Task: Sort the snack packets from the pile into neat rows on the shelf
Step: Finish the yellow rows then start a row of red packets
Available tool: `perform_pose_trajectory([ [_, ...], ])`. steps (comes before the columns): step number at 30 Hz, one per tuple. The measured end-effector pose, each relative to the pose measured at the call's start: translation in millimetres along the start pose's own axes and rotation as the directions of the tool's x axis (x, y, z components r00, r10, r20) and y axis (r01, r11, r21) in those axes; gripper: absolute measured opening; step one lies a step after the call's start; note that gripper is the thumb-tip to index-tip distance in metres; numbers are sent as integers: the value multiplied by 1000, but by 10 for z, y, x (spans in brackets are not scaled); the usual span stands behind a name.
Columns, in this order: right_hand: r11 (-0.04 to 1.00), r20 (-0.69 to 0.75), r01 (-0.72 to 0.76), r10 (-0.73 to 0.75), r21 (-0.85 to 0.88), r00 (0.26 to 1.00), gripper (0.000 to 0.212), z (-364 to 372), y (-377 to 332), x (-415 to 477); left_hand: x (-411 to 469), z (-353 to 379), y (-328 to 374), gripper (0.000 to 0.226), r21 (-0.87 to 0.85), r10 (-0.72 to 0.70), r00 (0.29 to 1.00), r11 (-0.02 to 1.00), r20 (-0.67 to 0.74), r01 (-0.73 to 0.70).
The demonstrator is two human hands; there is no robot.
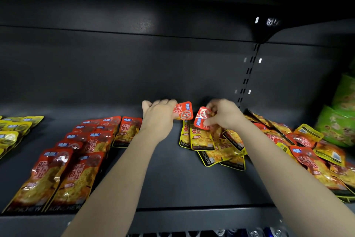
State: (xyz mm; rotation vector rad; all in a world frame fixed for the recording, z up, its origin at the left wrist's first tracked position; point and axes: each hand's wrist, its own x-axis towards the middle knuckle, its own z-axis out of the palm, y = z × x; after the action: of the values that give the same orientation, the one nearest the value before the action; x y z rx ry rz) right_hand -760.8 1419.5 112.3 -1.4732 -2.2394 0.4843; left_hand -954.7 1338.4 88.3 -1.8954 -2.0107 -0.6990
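Note:
My left hand (pixel 158 114) grips a red snack packet (pixel 184 110) at the back of the dark shelf (pixel 169 175). Just to its right, my right hand (pixel 223 114) pinches another red packet (pixel 201 118) above a small stack of yellow packets (pixel 203 140). Red packets (pixel 76 159) lie in overlapping rows on the left part of the shelf. A loose pile of red and yellow packets (pixel 307 152) spreads along the right side, under and behind my right forearm.
Yellow packets (pixel 13 131) lie in a row at the far left. Green bags (pixel 338 125) stand at the far right. A slotted upright (pixel 247 75) runs up the back wall. The shelf's front lip (pixel 192 215) crosses the bottom, with can tops (pixel 255 234) below it.

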Motion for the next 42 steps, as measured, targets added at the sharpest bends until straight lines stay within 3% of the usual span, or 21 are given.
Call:
perform_pose_trajectory([
  [5,993,-99,110,-107,32,989,37,-122,-169,-47,-3,-156,-24,20,8,-23,1000,1000,-15,23],
  [11,968,-180,141,-104,208,978,45,-84,-351,-66,-70,-288,-187,13,-9,-55,998,998,-26,55],
  [14,953,-189,147,-99,263,977,40,-55,-517,-96,-103,-367,-319,15,3,-63,998,998,-19,63],
  [23,835,-75,103,-74,540,994,19,500,-949,-69,-237,-669,-953,22,67,-116,993,991,-13,117],
  [28,726,33,-19,-5,687,999,19,893,-1227,-51,-310,-754,-1262,25,66,-145,990,987,-2,144],
  [35,744,171,-164,67,648,983,15,1297,-1457,-27,-339,-746,-1503,23,78,-145,989,987,16,143],
  [42,743,108,-152,108,651,988,15,1531,-1517,42,-352,-685,-1613,19,37,-128,992,991,8,127],
])
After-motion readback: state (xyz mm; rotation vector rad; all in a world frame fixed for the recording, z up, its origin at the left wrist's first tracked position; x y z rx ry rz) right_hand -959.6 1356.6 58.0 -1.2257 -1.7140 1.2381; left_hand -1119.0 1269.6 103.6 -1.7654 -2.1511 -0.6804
